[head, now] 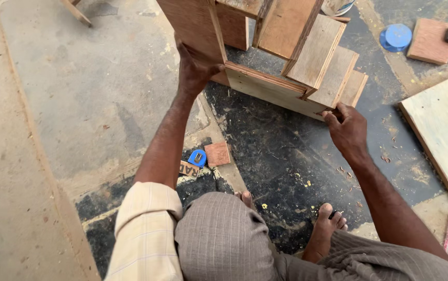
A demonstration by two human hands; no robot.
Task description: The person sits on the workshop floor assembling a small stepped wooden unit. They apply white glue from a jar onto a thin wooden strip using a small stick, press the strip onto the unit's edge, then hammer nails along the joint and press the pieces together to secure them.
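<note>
Two hands grasp a plywood frame (286, 57) standing on the floor (94, 104): the left hand (195, 65) clasps an upright panel at its lower edge, the right hand (346, 127) pinches the frame's near corner. Behind the left arm lie a blue tape measure (197, 157) and a small wood block (217, 154), just beside each other; a pale board (445, 125) lies to the right

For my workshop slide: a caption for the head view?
Both hands steady a stepped plywood frame on the floor.
</note>
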